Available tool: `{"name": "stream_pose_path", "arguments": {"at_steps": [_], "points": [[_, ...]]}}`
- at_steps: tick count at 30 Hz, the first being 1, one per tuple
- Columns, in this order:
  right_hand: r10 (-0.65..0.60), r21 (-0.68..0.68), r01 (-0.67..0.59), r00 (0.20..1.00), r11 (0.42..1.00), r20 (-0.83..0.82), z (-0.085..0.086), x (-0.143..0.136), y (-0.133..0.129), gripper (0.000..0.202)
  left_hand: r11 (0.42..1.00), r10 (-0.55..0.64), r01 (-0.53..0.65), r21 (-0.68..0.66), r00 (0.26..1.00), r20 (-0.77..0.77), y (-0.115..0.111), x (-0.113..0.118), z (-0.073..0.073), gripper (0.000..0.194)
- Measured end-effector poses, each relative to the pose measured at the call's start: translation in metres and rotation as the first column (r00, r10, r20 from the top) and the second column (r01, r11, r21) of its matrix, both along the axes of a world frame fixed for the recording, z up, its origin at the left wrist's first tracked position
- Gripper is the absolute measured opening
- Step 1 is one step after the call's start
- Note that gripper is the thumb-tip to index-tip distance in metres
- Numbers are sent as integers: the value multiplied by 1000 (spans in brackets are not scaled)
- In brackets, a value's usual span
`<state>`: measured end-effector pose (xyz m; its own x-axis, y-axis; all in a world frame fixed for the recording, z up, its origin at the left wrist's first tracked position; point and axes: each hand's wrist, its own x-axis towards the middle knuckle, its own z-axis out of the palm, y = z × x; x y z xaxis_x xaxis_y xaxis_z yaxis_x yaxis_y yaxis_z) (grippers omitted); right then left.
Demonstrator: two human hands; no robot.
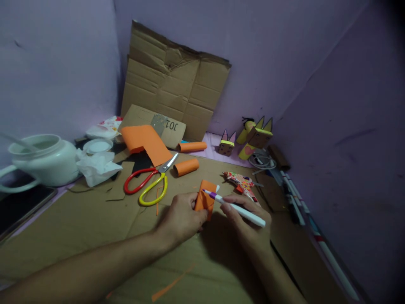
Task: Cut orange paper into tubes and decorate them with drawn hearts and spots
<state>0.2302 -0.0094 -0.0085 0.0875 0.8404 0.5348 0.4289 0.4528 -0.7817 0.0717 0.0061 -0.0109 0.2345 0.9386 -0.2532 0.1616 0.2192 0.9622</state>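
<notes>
Marking a small orange paper piece [205, 203] appears to be the step in hand: the left hand [185, 213] pinches it above the brown cardboard surface [95, 219], and the right hand [253, 232] clamps a white, purple-tipped marker [248, 214] at its face, contact unclear. Another stroke likely calls for a steady left grip. Beyond lie two rolled orange paper tubes [186, 167] and red-and-yellow-handled metal scissors [161, 174].

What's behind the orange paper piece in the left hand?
A small white thing peeks past the right edge of the orange paper piece; I can't tell what it is. The piece and left hand cover the rest.
</notes>
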Motion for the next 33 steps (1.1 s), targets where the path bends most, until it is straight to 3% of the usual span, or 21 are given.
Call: {"name": "stream_pose_path", "arguments": {"at_steps": [33], "points": [[-41,-97,35,997,995,-66,-1,0,-2,10,998,-12,15,69,999,-45,-2,-2,0,19]]}}
